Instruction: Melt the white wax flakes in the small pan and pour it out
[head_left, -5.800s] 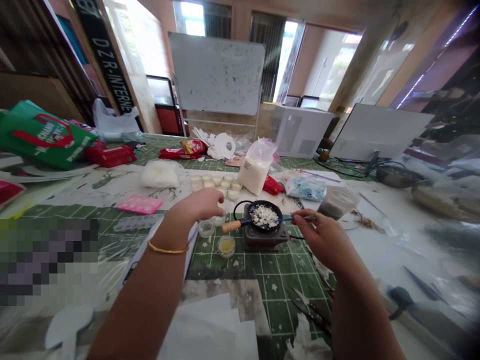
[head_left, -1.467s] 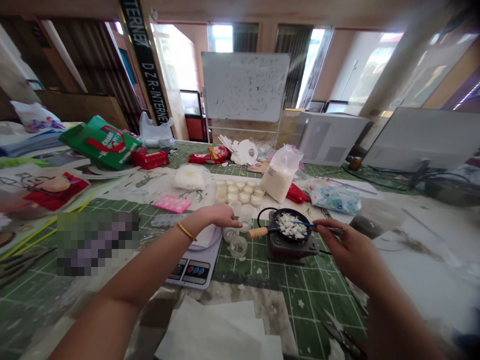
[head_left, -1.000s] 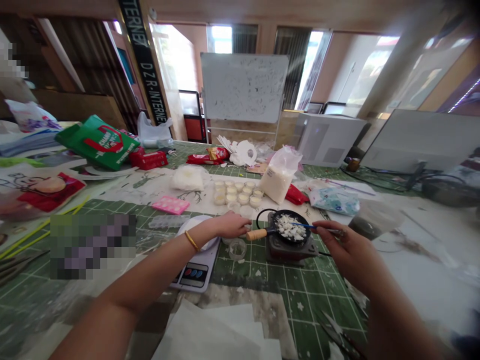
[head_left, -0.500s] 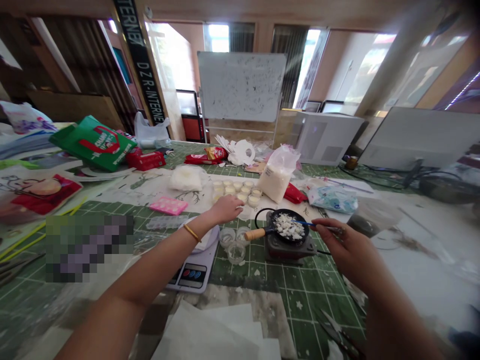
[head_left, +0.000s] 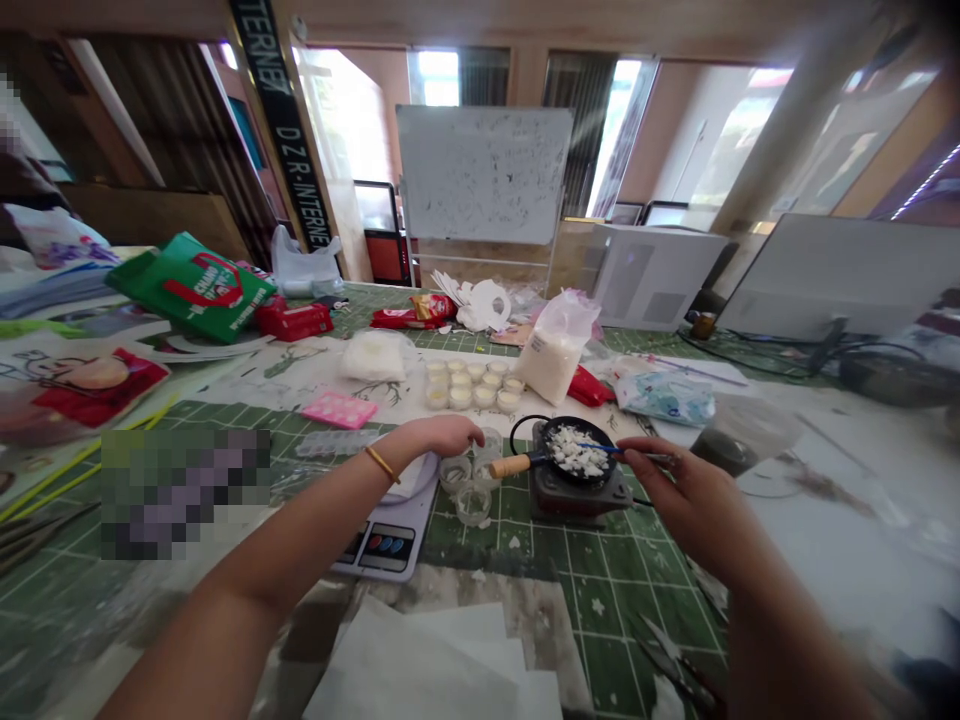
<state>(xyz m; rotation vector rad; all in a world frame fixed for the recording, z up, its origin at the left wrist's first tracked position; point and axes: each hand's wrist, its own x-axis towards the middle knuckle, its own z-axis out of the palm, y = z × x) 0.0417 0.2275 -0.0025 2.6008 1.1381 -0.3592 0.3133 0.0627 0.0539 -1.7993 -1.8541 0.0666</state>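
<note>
My left hand (head_left: 450,436), with a yellow bangle at its wrist, is closed at the edge of a small clear cup (head_left: 492,440); its fingertips are partly hidden. More clear cups (head_left: 473,506) stand just below it. My right hand (head_left: 667,478) pinches a thin blue stirring stick (head_left: 600,448). The stick's far end lies among white chunks (head_left: 576,456) in a small black pan (head_left: 551,470). This pan, with a wooden handle (head_left: 510,467), rests on a small hot plate (head_left: 577,505). Behind the cups, several cups of pale filling (head_left: 459,379) stand grouped.
A kitchen scale (head_left: 386,545) lies under my left forearm. A bag of white granules (head_left: 553,350) stands behind the pan. Near the front are white paper sheets (head_left: 427,660) and scissors (head_left: 675,660). A pink mold (head_left: 340,409) and a green bag (head_left: 199,288) are to the left.
My left hand has come down toward me, and the clear cup at its fingertips has shifted the same way. My right hand and the stick have moved slightly left in the pan.
</note>
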